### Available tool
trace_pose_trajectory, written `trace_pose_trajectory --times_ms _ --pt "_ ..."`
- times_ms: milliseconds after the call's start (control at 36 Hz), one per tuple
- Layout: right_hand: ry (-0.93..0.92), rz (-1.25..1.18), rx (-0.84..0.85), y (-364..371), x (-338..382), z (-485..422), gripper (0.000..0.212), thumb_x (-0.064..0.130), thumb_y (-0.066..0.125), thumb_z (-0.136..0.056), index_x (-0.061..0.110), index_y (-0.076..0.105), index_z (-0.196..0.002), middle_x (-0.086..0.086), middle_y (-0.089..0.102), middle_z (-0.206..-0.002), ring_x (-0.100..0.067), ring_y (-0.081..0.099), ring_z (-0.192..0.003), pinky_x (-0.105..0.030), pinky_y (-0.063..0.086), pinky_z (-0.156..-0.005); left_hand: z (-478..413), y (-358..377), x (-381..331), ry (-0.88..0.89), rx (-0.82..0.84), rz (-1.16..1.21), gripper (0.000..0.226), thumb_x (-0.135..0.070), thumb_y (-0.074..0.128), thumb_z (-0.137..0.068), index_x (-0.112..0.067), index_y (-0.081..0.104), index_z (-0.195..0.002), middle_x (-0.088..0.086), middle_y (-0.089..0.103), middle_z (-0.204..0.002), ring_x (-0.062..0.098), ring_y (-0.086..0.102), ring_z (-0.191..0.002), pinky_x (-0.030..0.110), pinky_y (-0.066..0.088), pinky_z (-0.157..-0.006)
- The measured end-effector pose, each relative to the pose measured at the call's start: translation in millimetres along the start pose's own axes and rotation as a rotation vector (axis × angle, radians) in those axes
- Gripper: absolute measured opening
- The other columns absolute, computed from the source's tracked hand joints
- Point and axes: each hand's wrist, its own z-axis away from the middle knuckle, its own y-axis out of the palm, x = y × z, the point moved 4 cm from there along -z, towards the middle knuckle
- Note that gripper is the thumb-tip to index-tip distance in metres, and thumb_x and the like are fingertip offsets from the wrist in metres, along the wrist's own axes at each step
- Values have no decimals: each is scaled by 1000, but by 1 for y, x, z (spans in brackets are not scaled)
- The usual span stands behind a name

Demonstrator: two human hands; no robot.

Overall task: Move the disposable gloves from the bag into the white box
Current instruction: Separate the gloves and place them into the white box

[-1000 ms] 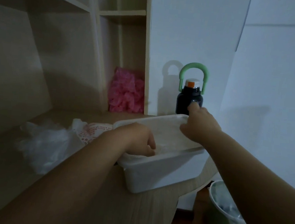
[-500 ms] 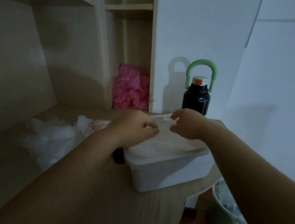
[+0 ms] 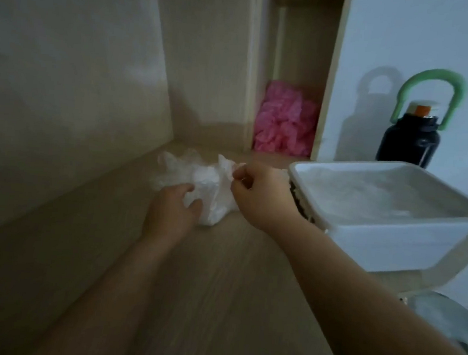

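A crumpled clear plastic bag of disposable gloves lies on the wooden desk, left of the white box. My left hand curls its fingers round the near side of the bag. My right hand pinches the bag's upper right edge between thumb and fingers. The white box stands at the desk's right edge and holds a layer of clear gloves.
A pink crumpled bundle fills the narrow shelf compartment behind. A dark bottle with a green handle stands behind the box against the wall. A bin sits on the floor at lower right. Shelf walls close in the left side.
Both hands left the white box and moved left to the bag. The view swung left, so the box now sits at the right.
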Motion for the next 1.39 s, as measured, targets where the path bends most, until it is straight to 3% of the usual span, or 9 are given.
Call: trace_pose_trajectory --times_ms 56,167,333,639,806,972,1111,1250,1389 --pt "94 -38 49 20 -13 0 31 14 49 -95 18 57 -124 6 59 -96 -4 56 -75 -21 46 -64 0 11 6 -2 66 -41 46 -29 57 -94 -12 50 -137 3 51 -139 23 48 -127 32 40 -98" --pt "237 -114 86 50 -35 -2 43 11 49 -94 19 47 -136 -3 53 -133 -17 54 -114 -25 45 -90 -9 33 17 40 117 -90 18 -34 54 -94 -20 55 -105 -1 62 -108 19 59 -92 31 44 -72" --pt "266 -165 211 69 -49 -15 56 6 50 -93 21 36 -145 -1 42 -145 -18 41 -132 -28 37 -102 -20 46 31 55 103 -178 28 -45 50 -93 -25 63 -107 -4 65 -98 19 62 -89 39 52 -78" --pt "207 -189 246 85 -57 -32 54 15 58 -92 25 39 -142 -3 52 -128 -14 52 -110 -25 45 -87 -26 36 34 49 -109 171 5 -15 73 -81 -18 74 -85 -7 67 -92 8 60 -86 15 42 -72" --pt "72 -151 229 84 -46 -33 58 26 67 -87 29 43 -139 7 46 -109 -7 48 -98 -19 40 -78 -22 18 23 96 -127 400 20 -13 77 -77 -30 66 -71 -14 59 -107 -1 53 -101 16 43 -84" --pt "-10 -169 63 78 -34 -31 21 26 57 -94 13 71 -102 1 66 -88 -10 57 -81 -25 45 -71 -18 14 15 20 5 820 17 -6 71 -82 -20 65 -89 -12 65 -100 -13 61 -84 5 45 -69" --pt "211 -493 105 70 -37 -26 20 20 52 -96 7 66 -94 -15 64 -91 -20 59 -80 -34 56 -75 -12 22 24 -12 71 667 30 -23 70 -85 -35 53 -107 -14 56 -117 7 55 -109 24 48 -87" --pt "421 -923 174 66 -42 -24 15 16 48 -97 13 56 -84 -10 62 -94 -24 61 -84 -37 52 -78 -7 31 16 38 140 627 8 -25 61 -92 -30 64 -98 -8 69 -100 7 64 -92 16 48 -75" --pt "371 -744 9 48 -40 -23 14 21 48 -96 13 57 -90 -7 61 -93 -22 58 -85 -34 48 -76 -12 36 21 93 125 255 13 -26 61 -93 -23 68 -83 -10 62 -69 -1 52 -60 17 38 -58"
